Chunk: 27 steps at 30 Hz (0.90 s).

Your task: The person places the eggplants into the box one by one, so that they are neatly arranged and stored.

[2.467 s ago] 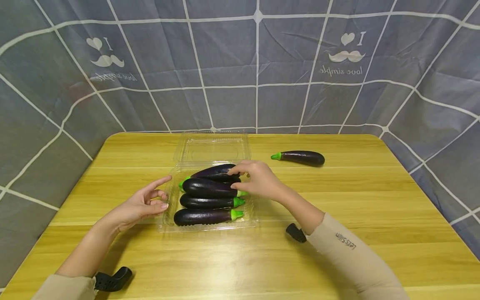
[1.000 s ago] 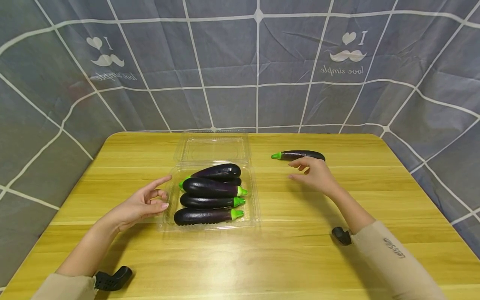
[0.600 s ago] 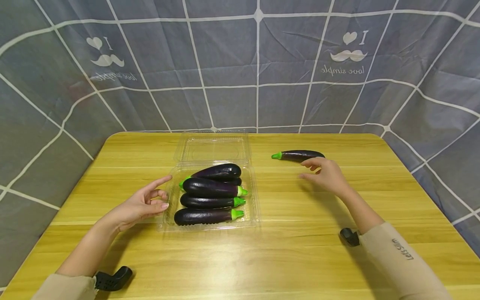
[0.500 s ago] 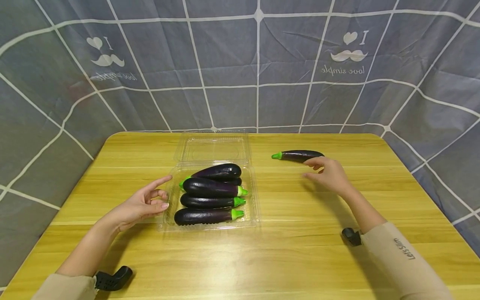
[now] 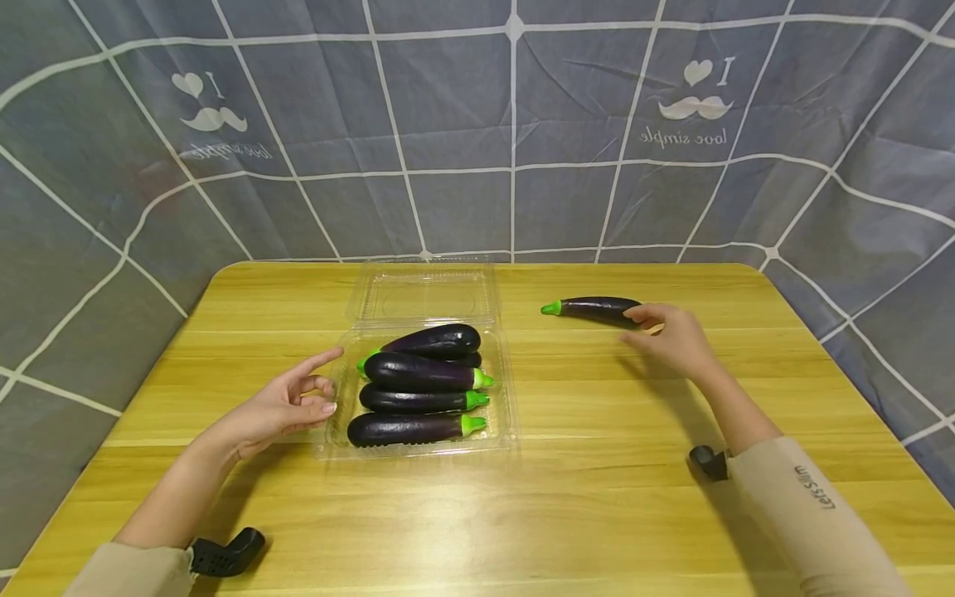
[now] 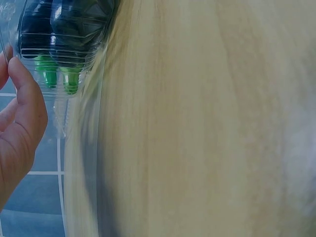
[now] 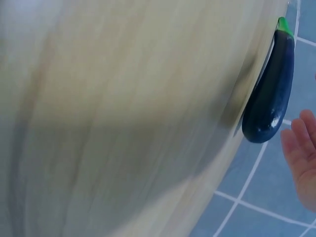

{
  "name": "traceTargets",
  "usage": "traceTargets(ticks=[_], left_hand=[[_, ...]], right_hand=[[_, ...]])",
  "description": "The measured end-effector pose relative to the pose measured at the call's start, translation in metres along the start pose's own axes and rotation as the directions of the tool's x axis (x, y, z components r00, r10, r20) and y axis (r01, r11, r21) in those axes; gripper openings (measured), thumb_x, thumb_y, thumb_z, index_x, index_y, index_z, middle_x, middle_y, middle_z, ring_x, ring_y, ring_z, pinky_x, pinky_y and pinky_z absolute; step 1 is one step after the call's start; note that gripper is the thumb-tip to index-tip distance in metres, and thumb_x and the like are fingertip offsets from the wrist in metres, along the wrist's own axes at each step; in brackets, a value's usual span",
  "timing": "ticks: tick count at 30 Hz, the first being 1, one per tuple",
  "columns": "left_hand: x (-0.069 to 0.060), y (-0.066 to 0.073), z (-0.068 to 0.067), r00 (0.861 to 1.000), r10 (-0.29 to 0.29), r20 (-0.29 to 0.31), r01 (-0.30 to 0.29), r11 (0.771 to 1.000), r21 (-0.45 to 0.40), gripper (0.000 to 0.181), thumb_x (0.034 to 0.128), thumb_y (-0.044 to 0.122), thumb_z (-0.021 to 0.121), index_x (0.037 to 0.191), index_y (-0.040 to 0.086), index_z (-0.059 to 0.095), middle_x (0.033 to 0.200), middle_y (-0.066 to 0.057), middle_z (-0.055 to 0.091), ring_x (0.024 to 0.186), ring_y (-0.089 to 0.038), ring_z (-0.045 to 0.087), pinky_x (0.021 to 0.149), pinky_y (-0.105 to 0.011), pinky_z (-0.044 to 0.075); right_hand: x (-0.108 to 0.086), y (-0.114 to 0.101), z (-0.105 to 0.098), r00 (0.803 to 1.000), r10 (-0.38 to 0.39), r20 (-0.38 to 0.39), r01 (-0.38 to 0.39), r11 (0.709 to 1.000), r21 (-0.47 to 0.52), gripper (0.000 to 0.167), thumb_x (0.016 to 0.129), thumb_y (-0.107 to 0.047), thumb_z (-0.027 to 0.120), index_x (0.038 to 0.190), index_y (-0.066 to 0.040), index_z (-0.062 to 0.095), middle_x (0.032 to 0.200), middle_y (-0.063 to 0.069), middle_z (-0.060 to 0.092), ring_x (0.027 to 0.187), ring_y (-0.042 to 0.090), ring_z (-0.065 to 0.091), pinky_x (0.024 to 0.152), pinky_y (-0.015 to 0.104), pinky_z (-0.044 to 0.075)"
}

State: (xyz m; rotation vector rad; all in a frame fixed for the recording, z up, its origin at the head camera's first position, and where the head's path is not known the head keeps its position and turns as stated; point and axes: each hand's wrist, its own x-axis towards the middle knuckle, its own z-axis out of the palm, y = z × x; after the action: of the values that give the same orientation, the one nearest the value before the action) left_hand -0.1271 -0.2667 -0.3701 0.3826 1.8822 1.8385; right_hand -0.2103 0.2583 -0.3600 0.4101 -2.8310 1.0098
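A clear plastic clamshell box (image 5: pixel 510 414) lies left of centre with its lid (image 5: pixel 425 294) folded back. Several dark purple eggplants (image 5: pixel 418 373) with green stems are inside, some overlapping. My left hand (image 5: pixel 287 402) is at the box's left side, thumb and forefinger spread; whether the tips touch the plastic I cannot tell. A lone eggplant (image 5: pixel 597 308) lies on the table to the right of the lid. Around its thick end, my right hand (image 5: pixel 671 338) hovers with relaxed fingers. In the right wrist view, this hand (image 7: pixel 302 155) is apart from the eggplant (image 7: pixel 270 91).
Everything lies on a wood-grain table (image 5: pixel 477 522) with rounded far corners. A grey checked curtain (image 5: pixel 462 124) hangs behind the table and along both sides. Black wrist devices (image 5: pixel 227 554) are on both forearms, near the beige sleeves.
My right hand has left the eggplants in the box and moved right, along the lone eggplant to its thick end. The left hand has stayed by the box.
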Motion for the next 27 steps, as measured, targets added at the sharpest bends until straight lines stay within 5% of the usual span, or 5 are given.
traceTargets(ticks=[27], left_hand=[[0.000,0.000,0.001,1.000,-0.002,-0.003,0.002,1.000,-0.002,0.073,0.0891,-0.002,0.058,0.149,0.014,0.018,0.097,-0.001,0.044,0.079,-0.006,0.052,0.072,-0.021,0.050]], right_hand=[[0.022,0.021,-0.006,0.993,0.116,0.008,-0.115,0.992,-0.055,0.048,0.083,-0.021,0.072,0.121,0.004,0.057,0.118,0.029,0.054,0.105,0.042,0.050,0.083,0.052,0.043]])
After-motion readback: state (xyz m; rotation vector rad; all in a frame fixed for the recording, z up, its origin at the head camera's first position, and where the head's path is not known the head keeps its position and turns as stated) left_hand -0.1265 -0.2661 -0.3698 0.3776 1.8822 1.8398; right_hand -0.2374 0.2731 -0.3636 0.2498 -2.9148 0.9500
